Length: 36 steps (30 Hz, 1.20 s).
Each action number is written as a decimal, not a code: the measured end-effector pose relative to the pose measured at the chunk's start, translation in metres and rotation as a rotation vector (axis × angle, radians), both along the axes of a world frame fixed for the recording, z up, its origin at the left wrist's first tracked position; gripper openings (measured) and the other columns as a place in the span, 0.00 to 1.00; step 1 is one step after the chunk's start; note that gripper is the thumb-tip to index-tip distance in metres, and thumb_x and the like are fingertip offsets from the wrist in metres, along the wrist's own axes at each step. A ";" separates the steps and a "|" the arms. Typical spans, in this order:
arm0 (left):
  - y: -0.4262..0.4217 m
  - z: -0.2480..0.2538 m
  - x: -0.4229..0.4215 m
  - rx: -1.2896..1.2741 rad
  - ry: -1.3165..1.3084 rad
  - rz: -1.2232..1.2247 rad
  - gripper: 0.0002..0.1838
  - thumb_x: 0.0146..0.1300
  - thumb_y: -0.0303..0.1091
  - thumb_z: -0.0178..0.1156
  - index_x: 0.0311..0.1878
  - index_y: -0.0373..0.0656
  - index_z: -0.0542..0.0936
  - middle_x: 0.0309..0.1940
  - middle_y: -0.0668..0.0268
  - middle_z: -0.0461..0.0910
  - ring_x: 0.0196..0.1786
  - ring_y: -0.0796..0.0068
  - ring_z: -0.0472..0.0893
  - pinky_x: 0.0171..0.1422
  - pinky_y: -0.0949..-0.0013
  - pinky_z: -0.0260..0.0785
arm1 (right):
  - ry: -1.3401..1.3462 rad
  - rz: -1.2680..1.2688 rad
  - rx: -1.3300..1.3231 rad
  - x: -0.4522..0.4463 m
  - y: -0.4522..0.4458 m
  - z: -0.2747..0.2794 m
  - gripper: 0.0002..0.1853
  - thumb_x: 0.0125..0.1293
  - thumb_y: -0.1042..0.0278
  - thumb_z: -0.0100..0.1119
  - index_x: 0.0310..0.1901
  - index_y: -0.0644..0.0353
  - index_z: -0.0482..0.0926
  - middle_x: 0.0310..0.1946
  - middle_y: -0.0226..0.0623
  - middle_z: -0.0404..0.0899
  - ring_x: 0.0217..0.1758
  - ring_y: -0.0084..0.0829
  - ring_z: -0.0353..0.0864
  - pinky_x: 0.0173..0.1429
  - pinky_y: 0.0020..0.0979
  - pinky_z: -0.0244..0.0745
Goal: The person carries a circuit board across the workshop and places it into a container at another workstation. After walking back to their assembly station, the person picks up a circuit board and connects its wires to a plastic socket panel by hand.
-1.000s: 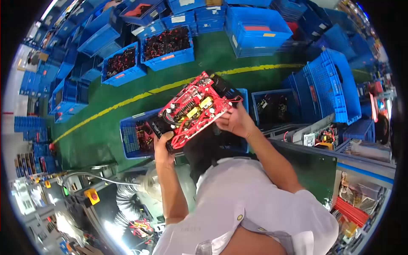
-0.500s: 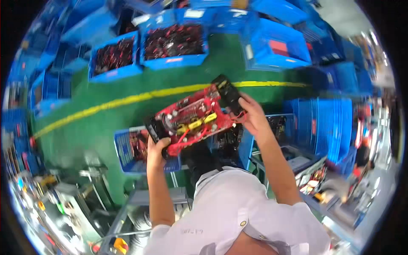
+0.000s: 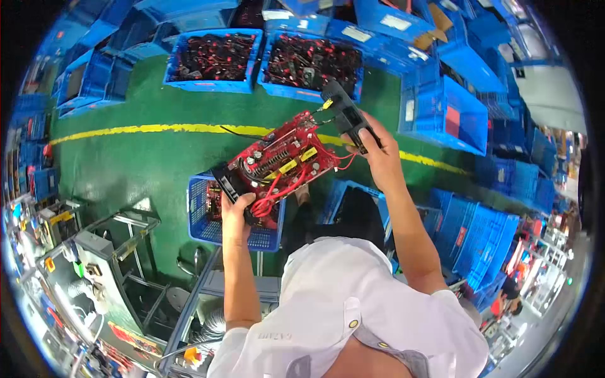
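A red circuit board (image 3: 280, 160) with yellow parts and red wires hangs over the floor in front of my body. My left hand (image 3: 236, 211) grips the black end piece (image 3: 228, 183) at its left end, thumb on top. In my right hand (image 3: 378, 151) is a black panel (image 3: 348, 116), tilted and apart from the board's right end, with wires running between the two. Red wires are bundled near my left thumb. The fingers beneath the board are hidden.
Below the board stands a blue basket (image 3: 236, 240) with red boards in it. Two blue crates (image 3: 211, 86) (image 3: 293, 93) full of black and red parts stand across the yellow floor line (image 3: 170, 128). Stacked blue baskets (image 3: 469, 236) are at the right, a metal frame (image 3: 135, 252) at lower left.
The black panel has come away from the board's right end and swung outward in my right hand. My left hand keeps its hold. The view has turned, shifting the crates.
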<state>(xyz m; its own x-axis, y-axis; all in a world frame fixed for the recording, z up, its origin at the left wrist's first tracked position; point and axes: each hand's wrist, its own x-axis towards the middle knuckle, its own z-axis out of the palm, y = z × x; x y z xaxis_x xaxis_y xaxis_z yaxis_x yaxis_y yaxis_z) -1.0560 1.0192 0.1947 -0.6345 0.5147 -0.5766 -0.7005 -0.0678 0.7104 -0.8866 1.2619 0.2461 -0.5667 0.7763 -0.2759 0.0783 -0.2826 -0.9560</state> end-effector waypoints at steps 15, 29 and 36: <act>-0.050 0.016 -0.092 -0.107 0.054 0.699 0.22 0.50 0.18 0.58 0.52 0.37 0.72 0.38 0.61 0.81 0.38 0.66 0.83 0.46 0.65 0.78 | 0.130 0.669 -0.073 -0.299 -0.005 -0.028 0.19 0.74 0.68 0.50 0.63 0.64 0.72 0.53 0.38 0.78 0.50 0.27 0.82 0.48 0.26 0.79; -0.050 -0.010 -0.251 -0.167 0.012 1.203 0.25 0.48 0.19 0.62 0.53 0.39 0.73 0.40 0.64 0.78 0.41 0.69 0.80 0.48 0.65 0.76 | -0.044 1.218 -0.168 -0.603 -0.057 -0.057 0.23 0.74 0.65 0.49 0.68 0.57 0.66 0.53 0.37 0.78 0.48 0.30 0.82 0.48 0.28 0.77; -0.174 -0.037 -0.384 -0.343 -0.009 1.248 0.27 0.44 0.19 0.60 0.53 0.41 0.73 0.38 0.65 0.77 0.38 0.70 0.79 0.42 0.65 0.77 | -0.653 1.607 -0.642 -0.709 -0.106 -0.191 0.41 0.67 0.30 0.45 0.71 0.52 0.54 0.61 0.51 0.69 0.63 0.49 0.70 0.60 0.58 0.68</act>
